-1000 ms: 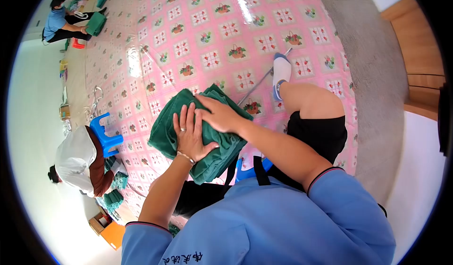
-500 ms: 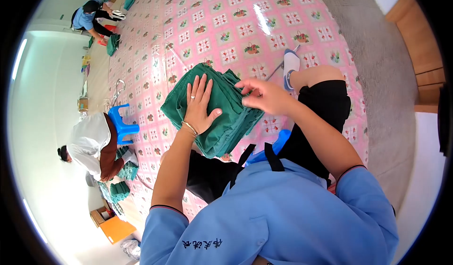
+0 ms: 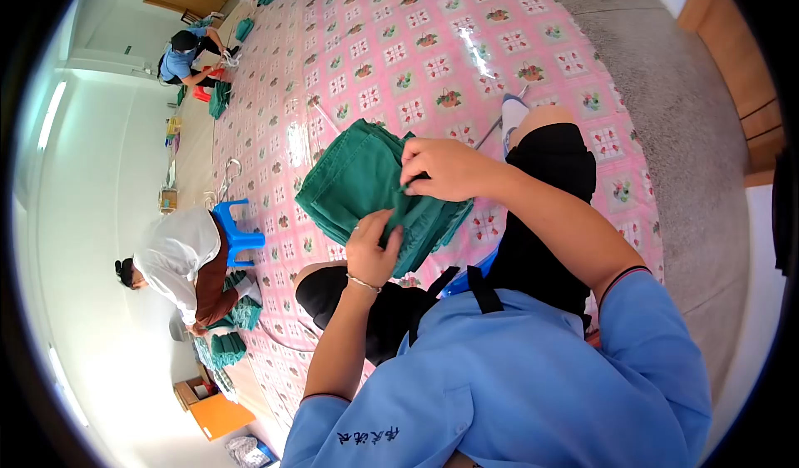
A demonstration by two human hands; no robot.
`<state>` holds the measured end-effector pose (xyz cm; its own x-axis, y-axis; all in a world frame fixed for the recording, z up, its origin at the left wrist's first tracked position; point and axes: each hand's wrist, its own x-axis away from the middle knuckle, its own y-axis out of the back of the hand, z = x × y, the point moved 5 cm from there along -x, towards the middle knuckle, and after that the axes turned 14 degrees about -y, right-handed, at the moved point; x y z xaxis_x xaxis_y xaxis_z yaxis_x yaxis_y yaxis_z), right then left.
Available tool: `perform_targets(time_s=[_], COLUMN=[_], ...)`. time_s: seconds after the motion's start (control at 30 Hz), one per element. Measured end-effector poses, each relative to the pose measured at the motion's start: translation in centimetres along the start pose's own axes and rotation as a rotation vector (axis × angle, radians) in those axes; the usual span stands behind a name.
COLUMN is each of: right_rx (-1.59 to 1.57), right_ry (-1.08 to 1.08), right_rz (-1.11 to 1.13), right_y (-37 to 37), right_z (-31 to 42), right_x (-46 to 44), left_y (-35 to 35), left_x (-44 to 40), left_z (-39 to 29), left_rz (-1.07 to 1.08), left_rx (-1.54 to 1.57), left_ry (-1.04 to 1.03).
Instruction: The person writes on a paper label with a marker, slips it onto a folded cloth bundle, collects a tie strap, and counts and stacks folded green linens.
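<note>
A stack of folded green cloth (image 3: 354,168) lies on the pink patterned sheet between my knees. At its near left edge, my left hand (image 3: 373,247), with a ring and bracelet, curls its fingers and thumb closed on the top layer. My right hand (image 3: 449,170) is over the right part of the stack, thumb and fingertips pinched together on the same green cloth. A fold rises between the two hands. The lower layers show at the right and near edges, and the undersides of my fingers are partly hidden.
Pink patterned sheeting (image 3: 399,60) covers the floor. On the left, a person in white (image 3: 179,251) bends beside a blue stool (image 3: 239,231) and green cloth bundles (image 3: 226,347). Another person in blue (image 3: 179,62) works farther off. Bare concrete (image 3: 666,135) runs along the right.
My left hand was flat and spread on the stack; it has drawn back to the near edge with fingers curled. My right hand has moved slightly left onto the cloth. The view has shifted a little.
</note>
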<state>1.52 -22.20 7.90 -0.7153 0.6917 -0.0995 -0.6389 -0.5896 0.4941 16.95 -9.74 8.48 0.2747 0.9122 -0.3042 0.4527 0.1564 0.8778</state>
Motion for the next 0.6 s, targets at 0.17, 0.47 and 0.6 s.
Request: perform_targets(time_s=[0.17,0.47,0.6], right_rx=[-0.166,0.096,0.009], right_ry=[-0.098,-0.06,-0.002], right_rz=[0.045,0.036,-0.087], right_y=[-0.1,-1.1,-1.3], right_z=[-0.7,-1.8,-0.8], right_x=[-0.3,1.3,-0.5], left_y=[0.0,-1.7,-1.7], left_x=[-0.2,-1.4,-1.4], left_z=[1.6,-1.7,-0.4], left_rz=[-0.057,0.042,0.044], left_rx=[0.168,-0.194,-0.281], left_ry=[0.285,-0.096,-0.028])
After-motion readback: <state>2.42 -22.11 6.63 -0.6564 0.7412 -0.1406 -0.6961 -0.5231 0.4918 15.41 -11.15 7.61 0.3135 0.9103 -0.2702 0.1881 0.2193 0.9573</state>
